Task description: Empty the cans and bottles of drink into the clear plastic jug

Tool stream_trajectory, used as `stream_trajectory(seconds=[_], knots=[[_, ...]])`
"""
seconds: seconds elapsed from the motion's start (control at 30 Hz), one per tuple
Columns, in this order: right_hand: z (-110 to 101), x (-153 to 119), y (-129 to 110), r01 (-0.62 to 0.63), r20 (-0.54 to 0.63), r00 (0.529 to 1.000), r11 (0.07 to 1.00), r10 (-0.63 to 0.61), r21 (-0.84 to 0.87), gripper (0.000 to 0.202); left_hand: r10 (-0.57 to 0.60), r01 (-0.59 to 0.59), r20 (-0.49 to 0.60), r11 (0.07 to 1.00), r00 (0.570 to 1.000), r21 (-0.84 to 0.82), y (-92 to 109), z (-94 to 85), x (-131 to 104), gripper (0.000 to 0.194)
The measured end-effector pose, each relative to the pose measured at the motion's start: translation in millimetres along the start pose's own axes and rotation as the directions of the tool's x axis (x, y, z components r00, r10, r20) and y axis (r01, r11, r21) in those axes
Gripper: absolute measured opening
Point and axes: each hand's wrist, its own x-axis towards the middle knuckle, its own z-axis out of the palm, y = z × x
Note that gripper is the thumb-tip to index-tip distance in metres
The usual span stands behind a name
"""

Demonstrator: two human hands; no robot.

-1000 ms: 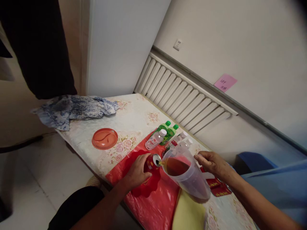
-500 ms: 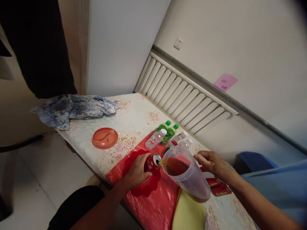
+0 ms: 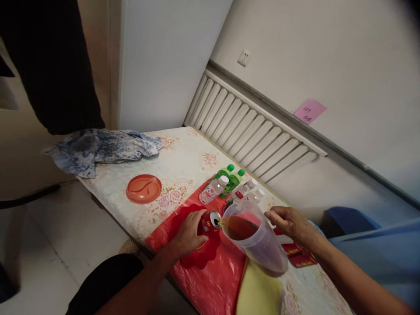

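My left hand (image 3: 191,232) is wrapped round a red can (image 3: 207,222), tilted with its open top toward the jug. My right hand (image 3: 288,222) grips the handle of a clear plastic jug (image 3: 262,249), which leans with its spout at the can's opening. Brown liquid (image 3: 241,227) lies in the jug, and a thin yellowish stream shows between spout and can. Beneath the can is a red scalloped dish (image 3: 197,258) on a red plastic sheet (image 3: 219,284). Just beyond stand a white-capped bottle (image 3: 213,190) and green-capped bottles (image 3: 232,183).
An orange-red plate (image 3: 143,189) and a blue-white cloth (image 3: 121,146) lie on the flowered table (image 3: 187,151). A yellow cloth (image 3: 259,291) is near the front edge, red packets (image 3: 300,256) by my right forearm. A radiator (image 3: 249,127) runs behind. Someone's dark-clothed leg (image 3: 55,65) is at left.
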Motion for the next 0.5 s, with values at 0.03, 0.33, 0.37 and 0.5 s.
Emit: stream_trajectory(seconds=[0.03, 0.33, 0.37, 0.5], knots=[[1, 0, 2, 0.002, -0.005, 1.000, 1.000, -0.002, 0.004, 0.057, -0.003, 0.003, 0.000, 1.000, 1.000, -0.001, 0, 0.0, 0, 0.075], [7, -6, 9, -0.044, -0.006, 0.999, 0.996, 0.045, 0.077, 0.054, -0.010, 0.010, -0.004, 1.000, 1.000, -0.007, 1, 0.7, 1, 0.075], [8, -7, 7, -0.057, -0.012, 0.998, 0.994, 0.059, 0.096, 0.054, -0.010, 0.010, -0.006, 1.000, 1.000, -0.011, 2, 0.8, 1, 0.075], [12, -13, 6, -0.104, -0.020, 0.994, 0.981, 0.109, 0.164, 0.054, -0.015, 0.015, -0.011, 0.999, 1.000, -0.032, 5, 1.1, 2, 0.074]])
